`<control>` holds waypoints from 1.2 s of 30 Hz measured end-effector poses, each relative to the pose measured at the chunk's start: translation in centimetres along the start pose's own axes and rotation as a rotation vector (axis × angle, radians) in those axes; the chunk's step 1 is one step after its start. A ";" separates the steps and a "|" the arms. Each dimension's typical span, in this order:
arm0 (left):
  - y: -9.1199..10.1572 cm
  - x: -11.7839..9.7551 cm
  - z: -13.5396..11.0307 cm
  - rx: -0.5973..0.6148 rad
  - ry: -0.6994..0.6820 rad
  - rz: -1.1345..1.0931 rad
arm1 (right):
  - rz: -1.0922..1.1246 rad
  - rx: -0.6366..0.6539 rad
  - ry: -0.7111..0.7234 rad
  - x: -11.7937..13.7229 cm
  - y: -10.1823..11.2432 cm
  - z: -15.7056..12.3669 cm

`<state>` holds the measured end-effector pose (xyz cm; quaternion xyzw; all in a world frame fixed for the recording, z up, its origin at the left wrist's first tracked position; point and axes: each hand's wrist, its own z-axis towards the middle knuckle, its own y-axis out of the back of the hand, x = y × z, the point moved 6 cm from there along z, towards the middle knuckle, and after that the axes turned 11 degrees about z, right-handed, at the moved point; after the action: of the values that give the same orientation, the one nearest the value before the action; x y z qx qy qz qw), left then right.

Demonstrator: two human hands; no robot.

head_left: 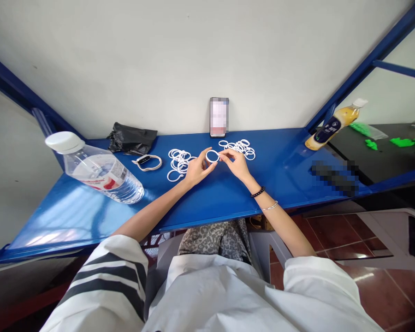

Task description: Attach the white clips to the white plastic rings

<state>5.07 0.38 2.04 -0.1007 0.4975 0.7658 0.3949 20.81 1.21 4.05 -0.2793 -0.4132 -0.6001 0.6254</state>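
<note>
Between my two hands, above the blue table, is a white plastic ring (208,152). My left hand (198,168) grips its left side between thumb and fingers. At the ring's right edge, the fingertips of my right hand (236,164) pinch it. Several similar white rings (175,175) lie in a loose pile just left of my left hand, partly hidden by it. A second pile of white rings (249,152) lies behind and to the right of my right hand.
A phone (219,117) leans upright against the wall. On the left are a large water bottle (103,177), a black plastic bag (133,139) and a watch (148,162). A juice bottle (334,127) and a blurred dark object (334,178) are on the right of the blue table (224,196).
</note>
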 end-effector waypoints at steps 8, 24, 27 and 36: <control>0.0 -0.1 0.0 0.008 0.013 -0.007 | -0.028 0.005 0.006 0.2 0.0 0.0; 0.0 -0.1 0.0 -0.012 0.019 -0.022 | -0.044 0.026 0.018 0.2 -0.1 -0.1; -0.1 0.0 0.0 -0.015 0.021 -0.026 | -0.031 0.029 0.023 0.2 -0.1 -0.1; -0.1 -0.1 0.0 -0.006 0.015 -0.025 | -0.046 0.036 0.027 0.2 -0.1 -0.1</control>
<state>5.20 0.33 2.02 -0.1139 0.4969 0.7614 0.4005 20.69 1.05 4.12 -0.2503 -0.4218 -0.6105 0.6218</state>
